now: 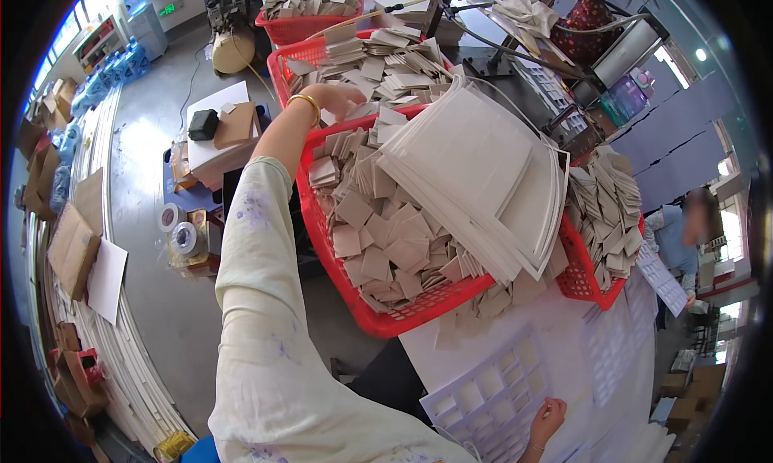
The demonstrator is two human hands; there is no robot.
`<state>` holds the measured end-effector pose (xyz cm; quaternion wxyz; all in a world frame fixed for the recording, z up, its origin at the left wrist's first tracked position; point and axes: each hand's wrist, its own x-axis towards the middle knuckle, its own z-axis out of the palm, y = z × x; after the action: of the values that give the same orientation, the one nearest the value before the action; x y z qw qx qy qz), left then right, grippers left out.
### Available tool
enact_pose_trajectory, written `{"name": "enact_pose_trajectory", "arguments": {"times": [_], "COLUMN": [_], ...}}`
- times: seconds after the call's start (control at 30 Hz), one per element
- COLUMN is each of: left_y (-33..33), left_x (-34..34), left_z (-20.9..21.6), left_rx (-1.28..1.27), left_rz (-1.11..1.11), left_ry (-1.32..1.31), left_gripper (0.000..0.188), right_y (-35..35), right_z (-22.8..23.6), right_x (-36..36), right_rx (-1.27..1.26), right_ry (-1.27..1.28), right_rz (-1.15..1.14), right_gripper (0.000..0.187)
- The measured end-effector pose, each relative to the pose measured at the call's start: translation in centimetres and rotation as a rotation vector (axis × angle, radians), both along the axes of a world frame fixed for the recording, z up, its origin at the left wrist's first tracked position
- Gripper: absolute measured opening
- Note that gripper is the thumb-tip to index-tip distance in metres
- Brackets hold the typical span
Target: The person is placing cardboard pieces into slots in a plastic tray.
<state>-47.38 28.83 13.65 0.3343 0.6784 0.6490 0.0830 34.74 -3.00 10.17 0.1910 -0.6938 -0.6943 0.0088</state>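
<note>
Where the frame's centre lies, a red basket [378, 322] sits on the white counter [580, 334], filled with small beige card squares [386, 250] and topped by a fanned stack of white sheets [483, 173]. Second red basket [278, 60], upper centre, holds more squares; a third [298, 30] stands behind it, top of frame. Fourth red basket [592, 286], right of centre, likewise filled. White punched sheet [491, 394] with square holes lies flat, lower centre. Left hand [338, 99], gold bangle at wrist, reaches over the central basket's far rim, fingers down among the squares; whether its grip is closed on any cannot be told. Right hand [547, 421], lower right, rests on the punched sheet, fingers loosely curled, holding nothing visible. Tape rolls [179, 231] lie on the floor, left.
</note>
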Motion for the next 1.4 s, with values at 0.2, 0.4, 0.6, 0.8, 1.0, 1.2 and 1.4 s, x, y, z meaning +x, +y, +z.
{"name": "enact_pose_trajectory", "arguments": {"times": [0.2,0.4,0.6,0.8,1.0,1.2,1.4], "left_y": [-0.7,-1.9,-2.2,-2.8,-3.4,-1.7,-2.9], "left_x": [-0.7,-1.6,-1.9,-0.4,-1.0,-1.6,0.9], "left_z": [0.2,0.3,-1.5,-0.3,1.8,-3.0,-1.5], "left_rx": [-0.078,-0.08,0.194,0.097,0.0,0.249,0.414], "left_rz": [0.0,0.086,-0.049,0.019,0.058,-0.147,0.201], "left_ry": [0.24,0.077,0.072,0.087,0.163,0.22,0.087], "left_gripper": [0.087,0.08,0.08,0.084,0.098,0.091,0.078], "right_y": [0.5,2.3,1.9,0.9,-0.6,-1.2,-1.3], "right_z": [-0.6,-0.1,-1.4,-2.1,-1.5,-3.6,-3.5], "right_x": [-2.0,-4.5,-3.6,-3.4,-2.9,-2.4,-3.2], "right_rx": [-0.058,-0.094,-0.106,-0.131,-0.161,-0.109,-0.136], "right_ry": [0.018,0.005,0.055,0.051,0.039,0.095,0.1], "right_rz": [0.023,0.077,0.102,0.139,0.097,0.13,0.151], "right_gripper": [0.013,0.012,0.011,0.012,0.011,0.01,0.009]}}
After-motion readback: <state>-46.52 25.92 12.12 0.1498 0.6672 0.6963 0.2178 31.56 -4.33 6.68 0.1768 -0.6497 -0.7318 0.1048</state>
